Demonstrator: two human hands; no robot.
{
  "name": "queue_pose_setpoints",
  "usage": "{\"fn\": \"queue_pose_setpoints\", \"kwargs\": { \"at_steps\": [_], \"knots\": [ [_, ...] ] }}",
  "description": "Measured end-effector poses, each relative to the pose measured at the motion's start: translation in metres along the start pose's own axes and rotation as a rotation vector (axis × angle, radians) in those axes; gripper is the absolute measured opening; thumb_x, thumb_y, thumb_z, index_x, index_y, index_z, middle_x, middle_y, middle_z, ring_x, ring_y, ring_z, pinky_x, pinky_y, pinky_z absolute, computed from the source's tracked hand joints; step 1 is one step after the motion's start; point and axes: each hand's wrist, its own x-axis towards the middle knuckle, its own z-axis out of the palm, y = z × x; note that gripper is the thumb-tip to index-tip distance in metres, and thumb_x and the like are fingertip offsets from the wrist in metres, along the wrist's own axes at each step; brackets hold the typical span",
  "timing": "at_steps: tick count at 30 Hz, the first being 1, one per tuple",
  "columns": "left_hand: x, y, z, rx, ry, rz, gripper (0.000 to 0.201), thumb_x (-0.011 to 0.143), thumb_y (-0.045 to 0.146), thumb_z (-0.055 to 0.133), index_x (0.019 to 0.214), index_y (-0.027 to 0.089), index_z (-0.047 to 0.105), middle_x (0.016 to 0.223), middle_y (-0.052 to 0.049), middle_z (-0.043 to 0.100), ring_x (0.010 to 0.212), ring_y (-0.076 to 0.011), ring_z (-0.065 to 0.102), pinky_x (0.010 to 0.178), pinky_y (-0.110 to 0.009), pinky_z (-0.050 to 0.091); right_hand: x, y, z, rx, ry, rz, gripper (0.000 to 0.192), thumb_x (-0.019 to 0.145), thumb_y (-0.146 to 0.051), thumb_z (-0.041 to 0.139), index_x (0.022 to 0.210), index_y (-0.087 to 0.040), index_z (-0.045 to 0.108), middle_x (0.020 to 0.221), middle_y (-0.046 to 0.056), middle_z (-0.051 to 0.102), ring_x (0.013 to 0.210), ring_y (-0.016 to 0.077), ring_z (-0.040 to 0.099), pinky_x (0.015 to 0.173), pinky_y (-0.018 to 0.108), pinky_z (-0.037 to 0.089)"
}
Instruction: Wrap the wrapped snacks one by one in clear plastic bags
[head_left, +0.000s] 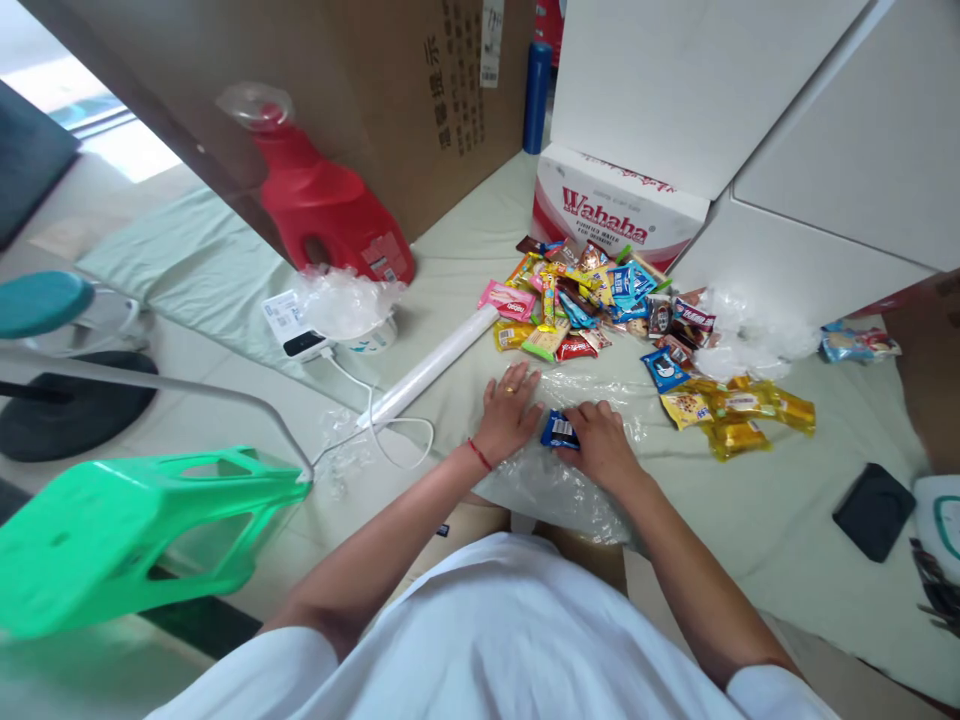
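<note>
My left hand (508,410) lies flat, fingers spread, on a clear plastic bag (555,480) spread on the pale green floor mat. My right hand (600,442) grips a small blue snack packet (559,431) at the bag's top edge, right beside my left hand. Beyond the hands lies a heap of colourful snack packets (592,300). Several yellow packets (739,412) and a blue one (663,367) lie to the right.
A white roll (435,365) lies left of the heap. A Wahaha carton (615,205), a red detergent jug (330,210), a big cardboard box (420,90), a white cable (375,410), a green stool (142,530) and a black pad (874,510) surround the spot.
</note>
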Motion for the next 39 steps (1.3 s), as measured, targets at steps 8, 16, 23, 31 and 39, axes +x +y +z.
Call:
{"fn": "queue_pose_setpoints", "kwargs": {
  "at_steps": [8,16,23,31,39],
  "knots": [
    [-0.039,-0.022,-0.023,-0.027,0.257,0.559,0.045,0.095,0.02,0.05,0.139,0.023,0.057,0.144,-0.014,0.062,0.144,-0.0295,0.048,0.118,-0.055,0.037,-0.085,0.02,-0.009,0.261,0.278,-0.308,0.016,0.102,-0.03,0.057,0.1,-0.019,0.069,0.093,0.008,0.067,0.085,0.0226,0.055,0.08,0.037,0.046],
    [-0.076,-0.046,-0.027,0.004,-0.16,0.661,0.053,0.095,0.05,0.06,0.137,0.017,0.058,0.138,-0.02,0.065,0.127,-0.0346,0.06,0.106,-0.054,0.041,-0.138,0.016,0.06,0.094,0.263,-0.281,0.034,0.097,-0.017,0.06,0.131,-0.018,0.065,0.132,0.014,0.066,0.118,0.0321,0.055,0.099,0.051,0.048],
    [-0.054,-0.042,-0.054,-0.472,-0.199,0.528,0.016,0.096,0.032,0.064,0.085,0.021,0.068,0.091,-0.008,0.073,0.109,-0.0241,0.065,0.099,-0.042,0.05,-0.12,0.039,0.027,0.58,0.28,-0.241,0.021,0.102,-0.022,0.054,0.112,-0.025,0.072,0.097,0.006,0.074,0.087,0.0196,0.065,0.078,0.034,0.054],
    [0.006,-0.029,-0.06,-0.64,-0.164,0.052,0.035,0.091,0.051,0.063,0.087,0.017,0.064,0.082,-0.003,0.069,0.075,-0.0161,0.062,0.074,-0.03,0.05,-0.055,0.072,-0.009,0.778,0.238,0.199,0.035,0.095,-0.049,0.058,0.097,-0.019,0.076,0.082,0.003,0.073,0.068,0.017,0.062,0.063,0.027,0.047],
    [-0.024,-0.01,-0.051,-0.169,-0.207,0.489,0.046,0.09,0.057,0.065,0.12,0.022,0.069,0.115,-0.011,0.07,0.107,-0.0276,0.06,0.094,-0.044,0.042,-0.043,0.076,0.002,0.775,0.185,0.249,0.039,0.091,-0.052,0.056,0.092,-0.018,0.076,0.07,0.001,0.068,0.06,0.0154,0.054,0.058,0.026,0.041]
  ]
}}
